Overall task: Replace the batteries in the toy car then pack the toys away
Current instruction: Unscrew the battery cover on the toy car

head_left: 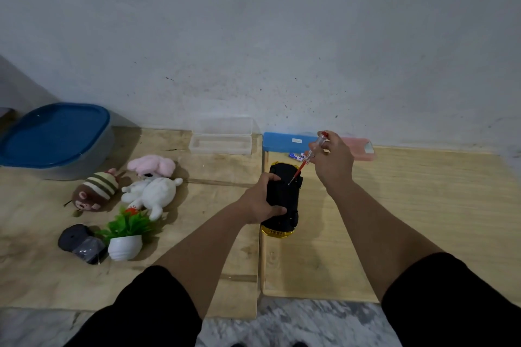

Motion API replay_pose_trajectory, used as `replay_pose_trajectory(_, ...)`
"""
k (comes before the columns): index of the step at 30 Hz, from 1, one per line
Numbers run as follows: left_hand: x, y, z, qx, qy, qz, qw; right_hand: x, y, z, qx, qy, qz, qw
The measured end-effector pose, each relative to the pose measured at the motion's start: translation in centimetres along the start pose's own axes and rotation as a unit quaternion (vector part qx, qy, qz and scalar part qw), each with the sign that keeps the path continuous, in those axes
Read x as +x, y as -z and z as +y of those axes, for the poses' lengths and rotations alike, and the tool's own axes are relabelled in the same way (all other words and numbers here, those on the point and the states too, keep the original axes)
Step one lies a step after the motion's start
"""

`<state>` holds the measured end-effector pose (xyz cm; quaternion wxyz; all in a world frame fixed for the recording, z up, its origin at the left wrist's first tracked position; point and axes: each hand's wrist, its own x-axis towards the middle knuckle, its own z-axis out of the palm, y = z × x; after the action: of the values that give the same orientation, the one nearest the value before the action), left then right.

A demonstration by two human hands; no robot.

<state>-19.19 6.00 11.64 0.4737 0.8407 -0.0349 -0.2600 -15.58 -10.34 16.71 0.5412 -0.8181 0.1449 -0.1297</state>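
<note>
A yellow toy car [284, 186] lies upside down on the wooden boards, its black underside facing up. My left hand [260, 200] grips the car's left side and holds it still. In my right hand [332, 160] is a red screwdriver with a clear handle [306, 160], tilted, its tip touching the car's underside near the far end. A small battery [296, 155] lies just beyond the car. To the left are a pink plush [150, 165], a white plush [153, 191] and a striped brown plush [94, 191].
A grey tub with a blue lid [56, 135] stands at the far left. An open clear plastic case [221, 136], a blue case [287, 141] and a pink case [362, 149] line the wall. A small potted plant [127, 236] and a black object [81, 244] sit front left.
</note>
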Motion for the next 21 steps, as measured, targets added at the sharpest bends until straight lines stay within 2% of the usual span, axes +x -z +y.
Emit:
replay_pose_trajectory(5,-0.1,-0.1,0.1,-0.018,0.019,-0.019,0.999,-0.8,-0.1,-1.0,-0.033,0.09,-0.108,0.989)
replay_pose_trajectory(11,-0.2,-0.6,0.4,-0.079,0.053,0.001,0.995,-1.0,0.2,-2.5,-0.132,0.171,-0.217,0.952)
replay_pose_trajectory(14,-0.1,-0.7,0.5,-0.083,0.06,0.01,0.995,-1.1,0.4,-3.0,-0.127,0.171,-0.227,0.95)
replay_pose_trajectory(21,0.1,-0.5,1.0,-0.089,0.067,0.021,0.994,-0.9,0.4,-3.6,-0.109,0.167,-0.191,0.961)
